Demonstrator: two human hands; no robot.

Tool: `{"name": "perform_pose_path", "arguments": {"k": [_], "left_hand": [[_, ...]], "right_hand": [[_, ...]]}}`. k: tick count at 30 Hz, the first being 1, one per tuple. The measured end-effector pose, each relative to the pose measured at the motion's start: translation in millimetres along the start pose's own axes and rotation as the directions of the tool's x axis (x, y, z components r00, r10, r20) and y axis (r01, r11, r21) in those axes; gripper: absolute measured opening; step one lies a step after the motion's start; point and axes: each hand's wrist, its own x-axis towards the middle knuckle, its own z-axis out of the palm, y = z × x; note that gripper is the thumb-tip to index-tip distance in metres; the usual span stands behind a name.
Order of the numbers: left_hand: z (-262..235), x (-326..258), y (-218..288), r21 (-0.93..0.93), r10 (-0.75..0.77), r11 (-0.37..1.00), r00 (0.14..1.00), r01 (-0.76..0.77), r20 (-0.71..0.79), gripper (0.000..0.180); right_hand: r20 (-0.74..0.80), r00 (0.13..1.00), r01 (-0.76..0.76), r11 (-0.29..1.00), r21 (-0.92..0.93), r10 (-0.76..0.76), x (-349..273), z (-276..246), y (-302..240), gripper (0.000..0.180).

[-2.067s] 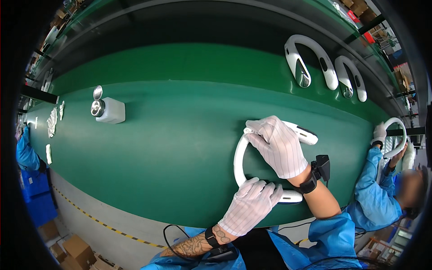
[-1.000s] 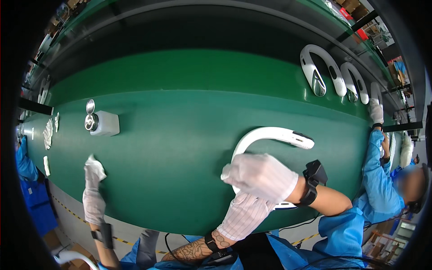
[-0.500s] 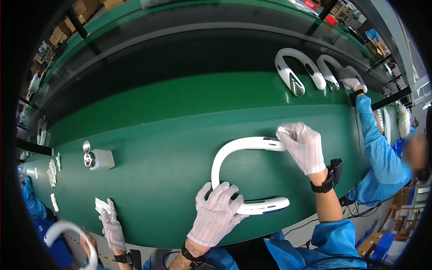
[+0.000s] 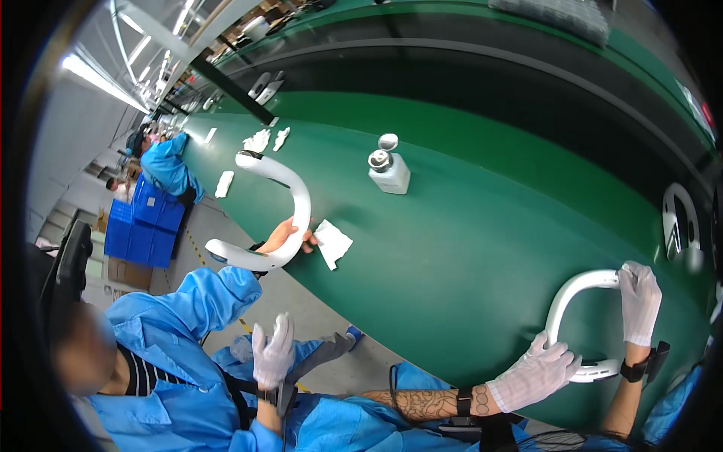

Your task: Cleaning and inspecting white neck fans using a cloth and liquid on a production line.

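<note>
A white U-shaped band (image 4: 574, 291) lies on the green conveyor belt (image 4: 467, 226) at the lower right, its open end facing right. My gloved left hand (image 4: 536, 374) grips its lower arm near the bend. My gloved right hand (image 4: 640, 300) holds the tip of its upper arm. Both wrists wear black straps.
A co-worker in a blue coat sits at the left, a bare hand (image 4: 291, 235) holding a second white band (image 4: 295, 197) and a gloved hand (image 4: 273, 352) raised. A white cloth (image 4: 332, 242) and a white pump bottle (image 4: 389, 170) lie on the belt. More white bands (image 4: 676, 223) sit far right; blue crates (image 4: 141, 223) stand on the floor.
The view has swung left, so my band now sits at the lower right. My hands keep hold of its two arms. The co-worker with a second band has come into view.
</note>
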Motion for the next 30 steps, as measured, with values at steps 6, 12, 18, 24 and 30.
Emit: {"name": "perform_pose_path", "arguments": {"k": [6,12,18,24,30], "left_hand": [[-43.9,10.4,-42.6,-0.105,0.205,0.971,0.975,-0.214,-0.091,0.032],[-0.5,14.7,-19.5,-0.082,0.325,0.944,0.943,-0.319,0.070,0.016],[-3.6,19.7,-19.3,-0.102,0.240,0.969,0.954,-0.225,0.181,0.040],[0.5,43.0,-20.2,-0.122,0.345,0.938,0.911,-0.325,0.224,0.040],[-9.5,43.7,-21.0,-0.114,0.328,0.945,0.899,-0.308,0.290,0.039]], "right_hand": [[-0.030,0.999,-0.015,0.998,0.056,0.016,1.6,7.3,-10.9,0.014],[0.137,0.989,0.023,0.970,0.243,-0.058,-31.4,17.4,-58.1,0.017],[-0.047,0.996,-0.078,0.995,0.058,0.081,19.1,28.4,-19.5,0.015],[0.105,0.945,0.292,0.943,0.158,-0.310,-11.9,20.7,-49.6,0.012],[0.107,0.994,-0.018,0.995,-0.100,0.028,28.2,9.4,-9.0,0.010]]}}
